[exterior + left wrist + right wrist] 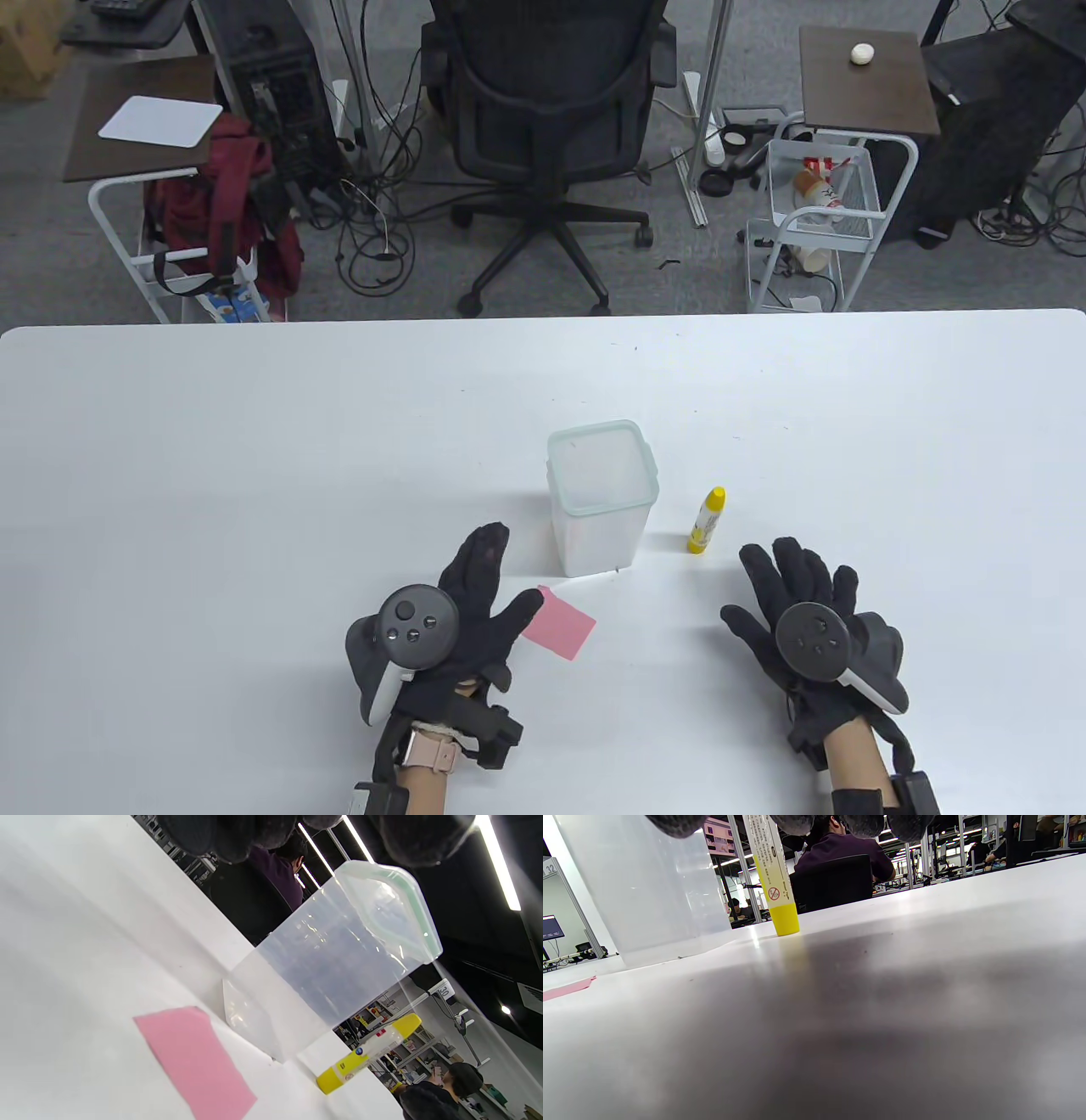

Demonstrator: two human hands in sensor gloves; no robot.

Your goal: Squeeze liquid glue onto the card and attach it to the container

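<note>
A clear plastic container (pixel 601 501) with a pale green rimmed lid stands upright mid-table; it also shows in the left wrist view (pixel 326 963) and the right wrist view (pixel 640 887). A yellow glue tube (pixel 706 520) stands upright just right of it, also in the left wrist view (pixel 365 1054) and the right wrist view (pixel 774 878). A pink card (pixel 560 623) lies flat in front of the container, also in the left wrist view (pixel 195 1060). My left hand (pixel 488 586) is open and empty, thumb beside the card. My right hand (pixel 785 581) is open and empty, just below the glue tube.
The white table (pixel 212 475) is wide, with its far edge behind the container. Beyond it stand a black office chair (pixel 547 127), a white cart (pixel 814 221) and cables on the floor.
</note>
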